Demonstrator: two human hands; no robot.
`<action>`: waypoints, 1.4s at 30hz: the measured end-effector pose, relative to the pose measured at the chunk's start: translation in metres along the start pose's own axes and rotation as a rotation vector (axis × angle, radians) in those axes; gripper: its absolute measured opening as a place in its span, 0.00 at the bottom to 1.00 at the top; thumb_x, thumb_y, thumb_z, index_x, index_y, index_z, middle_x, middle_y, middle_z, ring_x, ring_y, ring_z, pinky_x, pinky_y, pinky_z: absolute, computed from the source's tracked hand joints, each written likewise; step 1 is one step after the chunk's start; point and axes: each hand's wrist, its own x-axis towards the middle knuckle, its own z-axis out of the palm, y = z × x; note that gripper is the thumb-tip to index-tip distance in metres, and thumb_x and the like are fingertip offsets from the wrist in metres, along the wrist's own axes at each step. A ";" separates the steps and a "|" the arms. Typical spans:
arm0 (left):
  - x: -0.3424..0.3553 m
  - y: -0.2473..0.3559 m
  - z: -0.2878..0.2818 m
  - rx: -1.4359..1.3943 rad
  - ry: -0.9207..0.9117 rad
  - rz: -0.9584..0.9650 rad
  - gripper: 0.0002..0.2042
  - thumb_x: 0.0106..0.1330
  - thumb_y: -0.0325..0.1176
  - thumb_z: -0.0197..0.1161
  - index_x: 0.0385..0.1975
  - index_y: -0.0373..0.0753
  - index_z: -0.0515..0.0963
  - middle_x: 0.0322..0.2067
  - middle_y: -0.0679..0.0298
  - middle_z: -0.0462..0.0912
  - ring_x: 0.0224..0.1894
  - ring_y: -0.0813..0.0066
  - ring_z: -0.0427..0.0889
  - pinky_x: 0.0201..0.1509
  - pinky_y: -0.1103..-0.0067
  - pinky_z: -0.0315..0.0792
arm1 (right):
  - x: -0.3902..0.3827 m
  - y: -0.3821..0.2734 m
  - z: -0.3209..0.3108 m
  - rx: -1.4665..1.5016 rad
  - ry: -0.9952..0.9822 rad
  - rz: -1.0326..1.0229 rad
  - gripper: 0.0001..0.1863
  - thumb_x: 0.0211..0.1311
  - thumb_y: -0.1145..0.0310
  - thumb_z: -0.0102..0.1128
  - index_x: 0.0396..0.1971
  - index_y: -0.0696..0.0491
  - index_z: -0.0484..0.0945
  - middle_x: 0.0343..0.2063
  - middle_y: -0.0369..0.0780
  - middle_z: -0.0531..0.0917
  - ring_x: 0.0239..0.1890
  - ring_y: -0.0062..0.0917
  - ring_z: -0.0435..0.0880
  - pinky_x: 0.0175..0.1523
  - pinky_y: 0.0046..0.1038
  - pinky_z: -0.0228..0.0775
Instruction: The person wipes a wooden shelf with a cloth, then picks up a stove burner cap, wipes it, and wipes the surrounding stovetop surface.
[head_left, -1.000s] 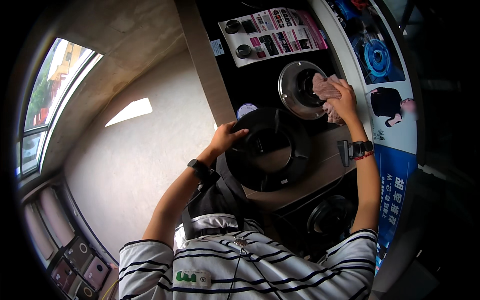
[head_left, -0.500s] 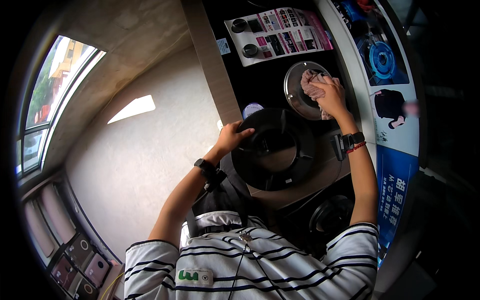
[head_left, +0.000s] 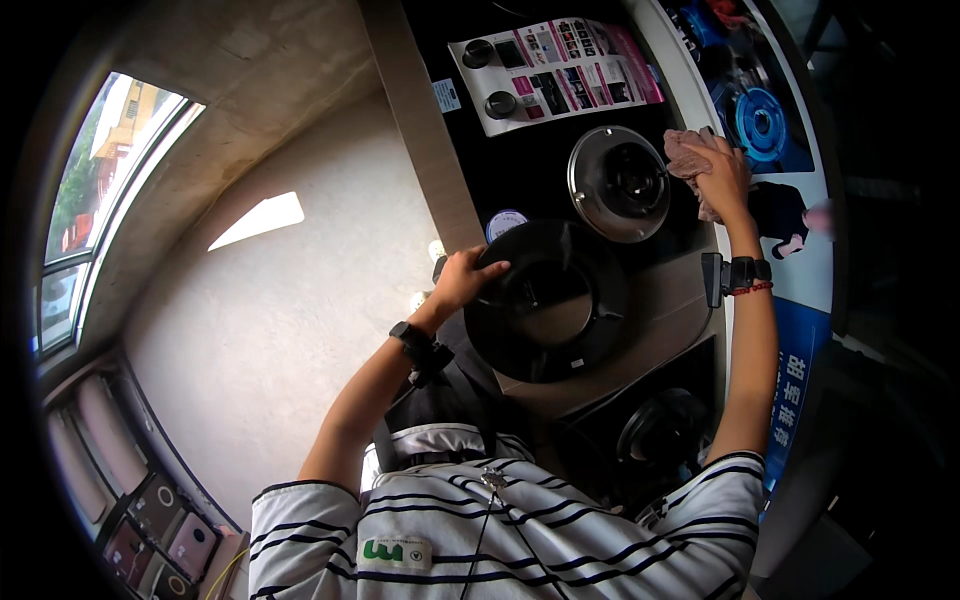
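Note:
My left hand (head_left: 464,278) grips the left rim of a black wok ring (head_left: 493,325), thumb on top and fingers beneath. The ring is held tilted above the near end of the counter; its open middle shows the surface below. A crumpled pinkish-brown cloth (head_left: 685,157) is bunched in my right hand (head_left: 728,182), at the white edge along the right of the black stove top. Left of the cloth lies a round silver burner tray (head_left: 592,200) with a dark centre, uncovered and untouched. A small round lid or tub (head_left: 506,222) shows partly behind the ring.
A printed sheet (head_left: 590,95) lies on the far stove top around two black knobs (head_left: 500,104). Upright picture panels (head_left: 800,245) line the right side. Near my right elbow, a dark round thing (head_left: 660,425) rests lower down. A window (head_left: 105,190) is at left.
My right hand has moved right with the cloth, off the burner tray to the white edge, baring the tray's centre. My left hand and the wok ring have hardly moved.

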 end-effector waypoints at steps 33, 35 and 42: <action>0.001 0.000 0.001 -0.067 -0.010 -0.038 0.19 0.58 0.43 0.62 0.39 0.31 0.76 0.28 0.59 0.81 0.31 0.77 0.80 0.38 0.80 0.72 | 0.026 -0.022 0.040 0.075 -0.305 0.175 0.24 0.45 0.68 0.56 0.47 0.36 0.76 0.45 0.38 0.76 0.49 0.42 0.73 0.53 0.45 0.63; 0.003 -0.004 0.002 -0.059 -0.024 -0.028 0.19 0.58 0.43 0.62 0.38 0.31 0.76 0.27 0.59 0.81 0.31 0.76 0.80 0.38 0.80 0.72 | 0.028 -0.021 0.036 0.123 -0.369 0.215 0.24 0.45 0.67 0.56 0.48 0.37 0.75 0.44 0.40 0.77 0.48 0.43 0.74 0.52 0.42 0.65; 0.002 -0.002 0.001 0.000 -0.033 0.004 0.19 0.59 0.43 0.61 0.38 0.31 0.76 0.27 0.57 0.81 0.31 0.74 0.81 0.38 0.78 0.73 | -0.017 -0.041 0.027 -0.208 -0.276 0.087 0.18 0.50 0.61 0.53 0.43 0.43 0.76 0.45 0.44 0.75 0.48 0.44 0.74 0.52 0.42 0.66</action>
